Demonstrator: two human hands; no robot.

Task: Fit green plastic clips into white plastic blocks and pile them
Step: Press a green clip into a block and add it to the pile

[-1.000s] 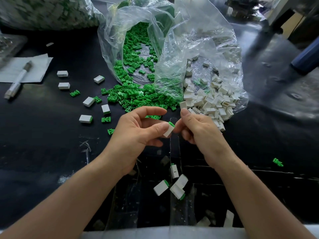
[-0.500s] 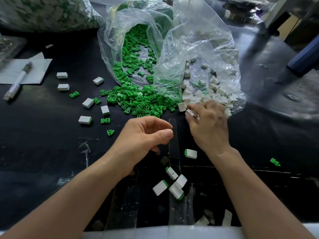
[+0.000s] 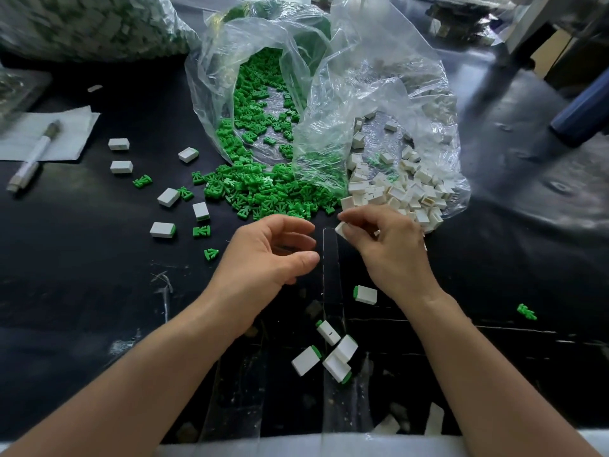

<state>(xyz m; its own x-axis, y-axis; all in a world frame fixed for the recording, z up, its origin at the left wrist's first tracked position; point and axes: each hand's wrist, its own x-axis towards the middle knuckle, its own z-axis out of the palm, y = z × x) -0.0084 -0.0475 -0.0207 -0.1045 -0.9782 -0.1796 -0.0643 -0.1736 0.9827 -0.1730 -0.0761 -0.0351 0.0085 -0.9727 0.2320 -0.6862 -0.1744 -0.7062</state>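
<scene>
Right hand (image 3: 392, 249): pinching one white block (image 3: 341, 229) between thumb and fingertips, just in front of the white block heap (image 3: 395, 192) that is spilling from its clear bag (image 3: 379, 94).
Left hand (image 3: 273, 255): hovering empty with fingers loosely curled, just short of the green clip pile (image 3: 263, 196).
Finished pieces (image 3: 329, 354): lying clustered on the black table (image 3: 82, 258) near its front edge, with one more by the right wrist.
Step, as I am reading it: a clip is waiting to be picked, then pressed into the block.
Risk: the block is sitting right out at the fingertips, so it may be slipping free during the press. The clips are lying tangled, so several may be lifting together, or one may be going in skewed.
</scene>
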